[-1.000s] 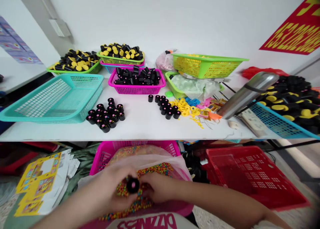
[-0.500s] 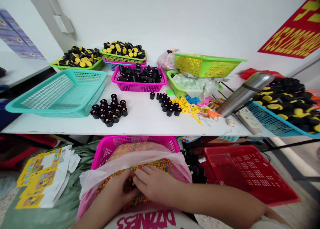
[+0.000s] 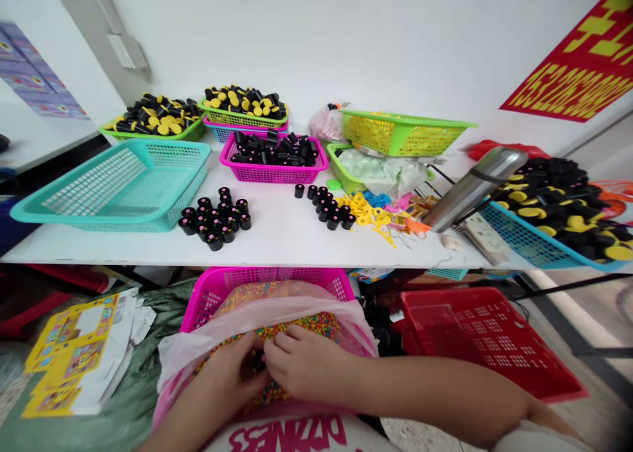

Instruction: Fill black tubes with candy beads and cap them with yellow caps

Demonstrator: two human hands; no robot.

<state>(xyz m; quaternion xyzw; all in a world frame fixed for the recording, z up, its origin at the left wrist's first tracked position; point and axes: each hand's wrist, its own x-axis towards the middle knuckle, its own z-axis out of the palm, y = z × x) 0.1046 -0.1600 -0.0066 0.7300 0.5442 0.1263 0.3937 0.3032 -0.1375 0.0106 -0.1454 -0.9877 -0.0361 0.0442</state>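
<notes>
The left hand (image 3: 227, 376) grips a black cylinder (image 3: 258, 360) over the multicoloured beads (image 3: 319, 321); the right hand (image 3: 309, 364) now covers its pink-dotted end, exposed a second ago (I cannot tell whether it pinches anything), suggesting close fingerwork. Beyond, similar cylinders (image 3: 214, 220) stand clustered on the white table (image 3: 267, 238).

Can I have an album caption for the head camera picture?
Left hand and right hand meet around a mostly hidden dark piece at an open bag of colorful beads.

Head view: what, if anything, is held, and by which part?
Left grip curls around a small dark piece; which part is hidden. Right grip: unclear.
</notes>
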